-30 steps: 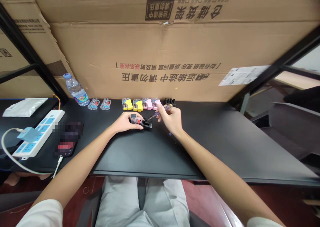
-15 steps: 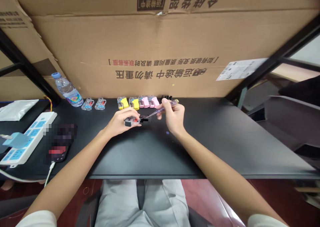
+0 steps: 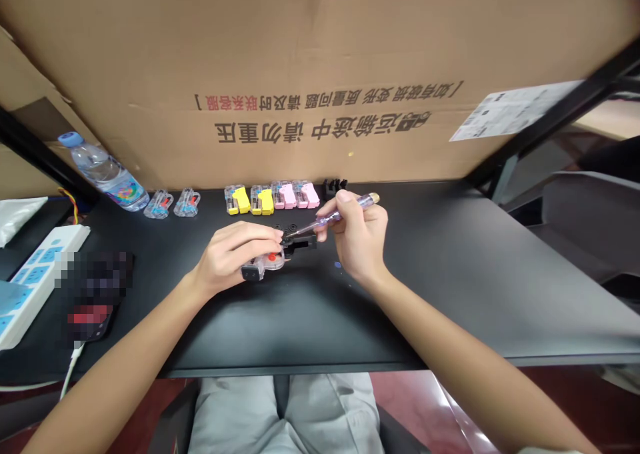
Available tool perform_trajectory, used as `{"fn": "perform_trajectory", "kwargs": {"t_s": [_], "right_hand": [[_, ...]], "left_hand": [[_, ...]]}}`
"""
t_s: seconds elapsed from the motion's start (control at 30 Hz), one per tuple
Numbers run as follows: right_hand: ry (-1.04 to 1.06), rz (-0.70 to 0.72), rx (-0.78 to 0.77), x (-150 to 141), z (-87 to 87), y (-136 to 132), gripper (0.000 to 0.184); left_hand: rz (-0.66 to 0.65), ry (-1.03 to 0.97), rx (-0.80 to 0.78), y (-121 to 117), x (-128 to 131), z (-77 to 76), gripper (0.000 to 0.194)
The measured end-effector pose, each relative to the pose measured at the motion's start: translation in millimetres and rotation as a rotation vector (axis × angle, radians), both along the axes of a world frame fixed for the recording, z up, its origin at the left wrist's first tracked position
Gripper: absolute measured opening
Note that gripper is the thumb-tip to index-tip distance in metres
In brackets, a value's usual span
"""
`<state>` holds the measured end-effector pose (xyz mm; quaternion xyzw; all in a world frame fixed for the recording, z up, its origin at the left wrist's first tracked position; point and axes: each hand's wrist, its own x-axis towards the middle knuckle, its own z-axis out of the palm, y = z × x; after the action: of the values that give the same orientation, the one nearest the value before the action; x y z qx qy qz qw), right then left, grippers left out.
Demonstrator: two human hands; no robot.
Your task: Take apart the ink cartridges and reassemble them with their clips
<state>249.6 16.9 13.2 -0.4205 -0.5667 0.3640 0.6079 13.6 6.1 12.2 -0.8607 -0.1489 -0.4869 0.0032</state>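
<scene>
My left hand (image 3: 235, 254) is closed around a small clear plastic device (image 3: 270, 262) with a red part inside and black pieces at its ends. Between the fingers of my right hand (image 3: 357, 234) is a screwdriver (image 3: 330, 219) with a translucent purple handle, its thin shaft slanting down to the left. The tip meets or nearly meets the black part of the device; exact contact is too small to tell. Behind the hands stand two devices with yellow parts (image 3: 262, 201) and two with pink parts (image 3: 306, 195), beside black pieces (image 3: 335, 188).
Two clear devices (image 3: 187, 203) lie at the back left beside a water bottle (image 3: 113, 177). A power strip (image 3: 37, 274) and a phone (image 3: 95, 301) with a white cable are at the left. A cardboard sheet (image 3: 320, 47) rises behind the black table (image 3: 450, 267).
The camera view has shifted, so the table appears slightly nearer. The device has tilted a little in my left hand, showing more of its black end piece. Both hands keep their holds.
</scene>
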Motion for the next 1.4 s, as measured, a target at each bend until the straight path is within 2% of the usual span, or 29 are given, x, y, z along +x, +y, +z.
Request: {"fn": "perform_trajectory", "kwargs": {"t_s": [0.17, 0.27, 0.37, 0.47, 0.53, 0.73, 0.97, 1.4], "right_hand": [[0.002, -0.003, 0.12, 7, 12.1, 2, 0.058], [-0.122, 0.068, 0.146, 18, 27.6, 4, 0.054], [-0.326, 0.352, 0.115, 27, 35.9, 4, 0.046], [-0.405, 0.668, 0.056, 29, 32.0, 5, 0.038], [-0.405, 0.75, 0.021, 27, 26.5, 6, 0.034], [-0.419, 0.788, 0.034, 25, 20.7, 8, 0.027], [-0.364, 0.86, -0.027, 27, 21.6, 9, 0.028], [-0.363, 0.877, -0.024, 27, 20.6, 9, 0.026]], "left_hand": [[-0.012, -0.012, -0.063, -5, 3, 2.5, 0.019], [-0.042, -0.022, -0.152, -8, 6, 5.5, 0.022], [-0.122, -0.067, -0.296, -8, 9, 7.8, 0.025], [-0.169, -0.096, -0.39, -4, 9, 7.3, 0.026], [-0.17, -0.077, -0.433, -2, 7, 5.9, 0.025], [-0.209, -0.045, -0.543, -3, 4, 6.4, 0.021], [-0.211, -0.032, -0.591, -5, 4, 10.4, 0.02], [-0.254, -0.029, -0.506, -4, 5, 11.4, 0.023]]}}
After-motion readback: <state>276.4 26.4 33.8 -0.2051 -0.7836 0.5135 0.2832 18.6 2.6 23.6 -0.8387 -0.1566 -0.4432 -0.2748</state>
